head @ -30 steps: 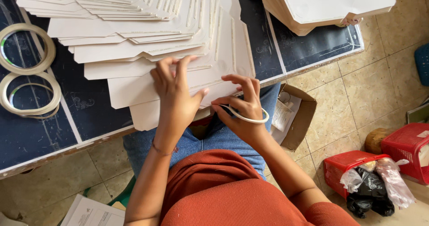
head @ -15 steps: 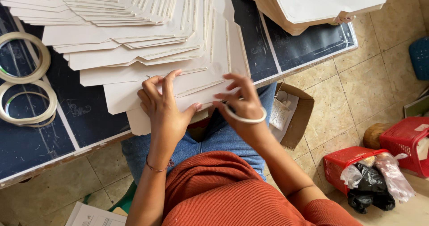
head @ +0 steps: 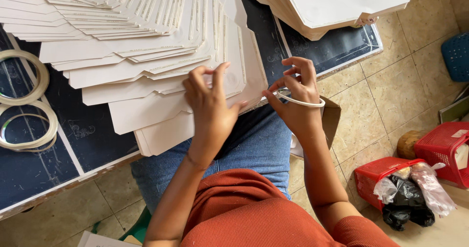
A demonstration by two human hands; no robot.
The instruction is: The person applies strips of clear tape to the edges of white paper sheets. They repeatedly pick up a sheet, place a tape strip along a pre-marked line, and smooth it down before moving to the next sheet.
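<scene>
Head view: dark table (head: 93, 130) above tiled floor (head: 391, 81).

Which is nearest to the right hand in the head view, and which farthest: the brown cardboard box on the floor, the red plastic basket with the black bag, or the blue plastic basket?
From the right hand:
1. Brown cardboard box, just beside the wrist, on the floor.
2. Red plastic basket with the black bag, lower right.
3. Blue plastic basket, at the far right edge.
</scene>
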